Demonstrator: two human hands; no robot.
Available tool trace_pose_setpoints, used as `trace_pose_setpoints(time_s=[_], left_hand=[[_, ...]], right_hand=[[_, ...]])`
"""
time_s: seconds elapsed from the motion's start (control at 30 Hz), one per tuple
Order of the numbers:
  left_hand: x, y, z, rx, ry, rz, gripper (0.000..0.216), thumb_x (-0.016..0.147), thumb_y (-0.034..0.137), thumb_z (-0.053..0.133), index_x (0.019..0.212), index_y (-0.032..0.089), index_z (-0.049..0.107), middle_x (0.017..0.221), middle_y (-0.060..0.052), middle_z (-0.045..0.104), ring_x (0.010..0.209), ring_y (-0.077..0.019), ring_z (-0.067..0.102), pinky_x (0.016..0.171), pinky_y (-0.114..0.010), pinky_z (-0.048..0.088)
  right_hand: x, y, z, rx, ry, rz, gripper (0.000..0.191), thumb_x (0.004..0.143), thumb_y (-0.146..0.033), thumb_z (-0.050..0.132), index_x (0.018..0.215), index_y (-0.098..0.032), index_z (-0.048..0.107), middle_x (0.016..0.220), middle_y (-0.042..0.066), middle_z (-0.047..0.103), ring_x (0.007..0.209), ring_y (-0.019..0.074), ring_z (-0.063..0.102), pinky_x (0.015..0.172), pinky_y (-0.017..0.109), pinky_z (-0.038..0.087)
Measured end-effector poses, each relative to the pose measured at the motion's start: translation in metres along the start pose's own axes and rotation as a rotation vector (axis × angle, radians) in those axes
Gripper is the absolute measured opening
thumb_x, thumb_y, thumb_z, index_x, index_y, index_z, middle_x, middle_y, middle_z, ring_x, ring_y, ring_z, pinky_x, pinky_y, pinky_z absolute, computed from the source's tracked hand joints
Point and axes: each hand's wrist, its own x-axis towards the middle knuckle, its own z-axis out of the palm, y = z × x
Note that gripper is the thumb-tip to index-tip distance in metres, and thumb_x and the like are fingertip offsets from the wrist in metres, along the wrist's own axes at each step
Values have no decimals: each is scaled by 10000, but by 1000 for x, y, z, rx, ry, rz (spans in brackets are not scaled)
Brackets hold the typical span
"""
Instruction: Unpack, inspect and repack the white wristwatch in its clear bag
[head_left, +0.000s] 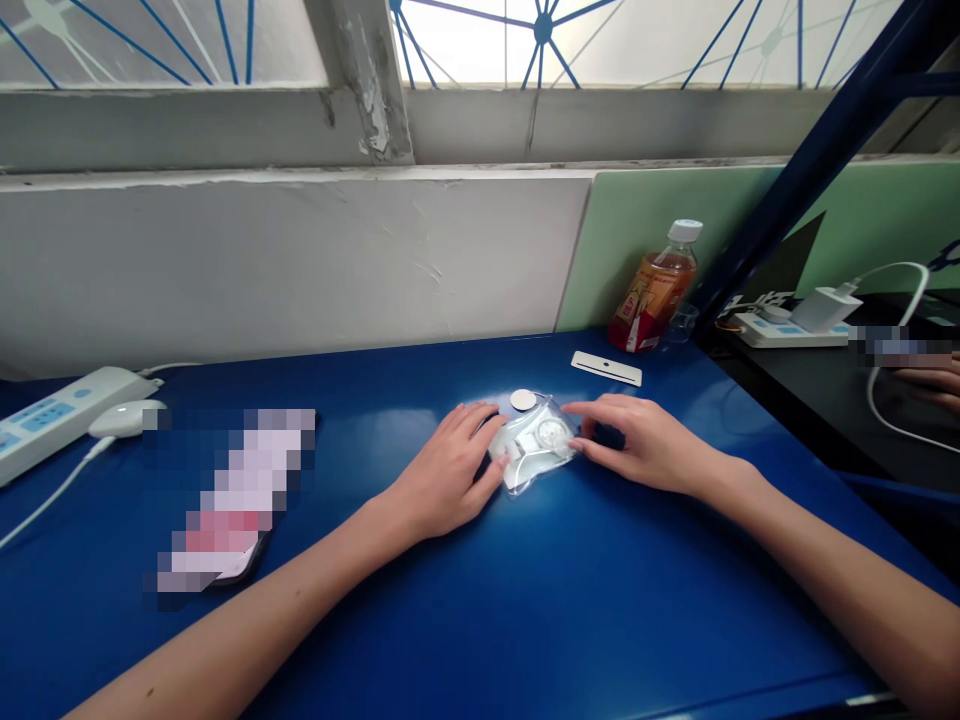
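Note:
A clear plastic packet (pixel 531 462) lies on the blue desk between my hands. Inside it shows something white with a coiled round part; its exact kind is unclear. A white disc (pixel 523 400) sits at the packet's far edge. My left hand (pixel 457 470) rests on the desk, its index finger and thumb on the packet's left edge. On the other side, my right hand (pixel 637 440) has index finger and thumb spread apart, their tips at the packet's right edge. The remaining right fingers are curled and partly hidden.
A phone (pixel 247 490) with a blurred screen and a white power strip (pixel 67 410) lie left. Behind are a flat white strip (pixel 606 368) and a drink bottle (pixel 652 295) near a blue post. Another person's hand (pixel 934 378) appears far right, beside a second power strip (pixel 795 333).

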Motion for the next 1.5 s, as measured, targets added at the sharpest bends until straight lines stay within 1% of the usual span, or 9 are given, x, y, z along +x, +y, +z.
trace_pose_setpoints(time_s=[0.07, 0.13, 0.17, 0.23, 0.3, 0.37, 0.9, 1.17, 1.5], left_hand=[[0, 0, -1, -1, -16, 16, 575, 988, 475, 456, 1429, 106, 444, 1484, -180, 459, 1422, -324, 357, 1182, -518, 273], [0, 0, -1, 0, -31, 33, 709, 928, 590, 519, 1438, 104, 436, 1493, -186, 448, 1424, -344, 346, 1185, -528, 260], [-1, -1, -1, 3, -36, 36, 756, 902, 627, 537, 1438, 104, 437, 1494, -189, 446, 1424, -351, 344, 1184, -531, 258], [-1, -1, -1, 10, -38, 32, 786, 882, 649, 551, 1438, 106, 439, 1496, -189, 445, 1423, -355, 344, 1181, -530, 262], [0, -1, -1, 18, -34, 31, 776, 886, 638, 550, 1442, 109, 437, 1498, -186, 446, 1422, -351, 347, 1179, -526, 265], [0, -1, -1, 25, -29, 34, 771, 888, 631, 549, 1443, 108, 436, 1496, -186, 450, 1419, -349, 354, 1179, -526, 266], [2, 2, 1, 33, 43, -47, 746, 825, 595, 634, 1335, 62, 525, 1422, -216, 526, 1361, -370, 440, 1128, -531, 371], [3, 2, 0, 37, 30, -29, 713, 851, 578, 611, 1352, 79, 523, 1434, -205, 516, 1364, -372, 433, 1136, -528, 359], [2, 3, -1, 24, 23, -36, 687, 843, 558, 623, 1357, 113, 524, 1442, -188, 514, 1368, -374, 430, 1133, -536, 357]], right_hand=[[-1, 0, 0, 44, -18, -38, 321, 948, -334, 557, 1217, -183, 645, 819, 59, 705, 768, 217, 663, 741, 361, 545], [-1, 1, 0, 56, -6, -64, 306, 953, -337, 552, 1199, -188, 657, 818, 60, 697, 771, 211, 662, 741, 351, 543], [-1, 2, 0, 50, 7, -73, 315, 950, -350, 558, 1203, -188, 655, 875, 77, 702, 820, 220, 668, 768, 360, 547], [-1, 4, 0, 24, 21, -89, 393, 922, -397, 600, 1253, -186, 627, 1100, 130, 683, 1003, 261, 655, 874, 402, 545], [-1, 6, 0, 5, -3, -99, 533, 888, -449, 639, 1342, -180, 561, 1319, 164, 593, 1184, 303, 588, 985, 446, 510], [-1, 7, 0, 7, -43, -97, 631, 880, -480, 642, 1413, -178, 494, 1400, 169, 543, 1264, 319, 540, 1041, 468, 480], [-2, 4, 3, 0, -75, -41, 681, 893, -539, 601, 1441, -158, 467, 1428, 178, 523, 1290, 322, 525, 1063, 476, 473], [-2, 4, 1, -6, -118, -25, 686, 910, -546, 569, 1461, -158, 444, 1454, 167, 510, 1311, 320, 511, 1075, 466, 464], [-3, 2, 0, 13, -91, -31, 684, 896, -536, 595, 1460, -175, 452, 1450, 169, 516, 1303, 334, 521, 1059, 486, 475]])
